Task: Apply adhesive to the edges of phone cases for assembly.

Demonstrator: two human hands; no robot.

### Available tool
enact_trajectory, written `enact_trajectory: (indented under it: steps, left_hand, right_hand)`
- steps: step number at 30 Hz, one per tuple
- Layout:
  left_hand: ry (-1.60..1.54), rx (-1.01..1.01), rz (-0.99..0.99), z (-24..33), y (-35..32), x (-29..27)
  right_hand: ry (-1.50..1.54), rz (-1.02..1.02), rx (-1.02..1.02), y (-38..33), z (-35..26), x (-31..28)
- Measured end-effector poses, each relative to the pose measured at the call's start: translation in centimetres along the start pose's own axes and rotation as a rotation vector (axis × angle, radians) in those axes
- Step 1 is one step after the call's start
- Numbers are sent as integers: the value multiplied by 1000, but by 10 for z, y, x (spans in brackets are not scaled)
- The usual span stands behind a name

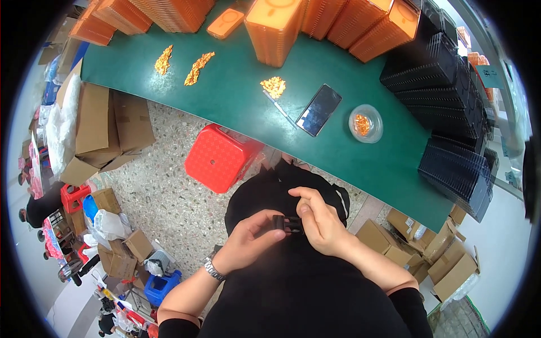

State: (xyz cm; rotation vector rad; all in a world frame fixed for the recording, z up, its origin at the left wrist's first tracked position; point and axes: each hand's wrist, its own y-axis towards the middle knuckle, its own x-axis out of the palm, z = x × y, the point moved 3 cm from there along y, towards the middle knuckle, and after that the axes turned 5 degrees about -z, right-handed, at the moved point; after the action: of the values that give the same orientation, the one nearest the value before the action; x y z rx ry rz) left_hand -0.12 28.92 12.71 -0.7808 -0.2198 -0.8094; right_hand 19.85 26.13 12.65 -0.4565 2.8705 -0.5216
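Note:
In front of my black clothing, a small black plastic buckle (288, 225) spans the gap between my two hands. My left hand (251, 236) pinches its left end between thumb and fingers, a metal watch (213, 268) on that wrist. At the buckle's right end my right hand (322, 224) is closed, index finger pointing left above it; its inner fingers are partly hidden. I cannot tell whether the buckle's halves are fully joined. Both hands are just short of the green table (225, 107).
On the table lie a phone (319, 110), a pen (280, 109), a clear tub (365, 124) and piles of small orange pieces (273, 87). Orange stacks (273, 31) and black stacks (456, 172) line its edges. A red stool (217, 159) and cardboard boxes (93, 118) stand on the floor.

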Motion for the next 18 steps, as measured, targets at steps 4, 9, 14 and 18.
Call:
enact_trajectory:
  steps: [4,9,14,18]
  left_hand:
    - [115,-23,15,-1,1,0]
    - [42,11,27,-5,-1,-4]
    - [36,2,36,-2,-1,-6]
    - [38,-25,19,0,0,-4]
  right_hand:
    - [-80,88,-8,2,-3,2]
    - [-34,140,39,5,-5,3]
    - [-28,197,-10,8,-6,1]
    - [-14,178,-20,8,-4,4]
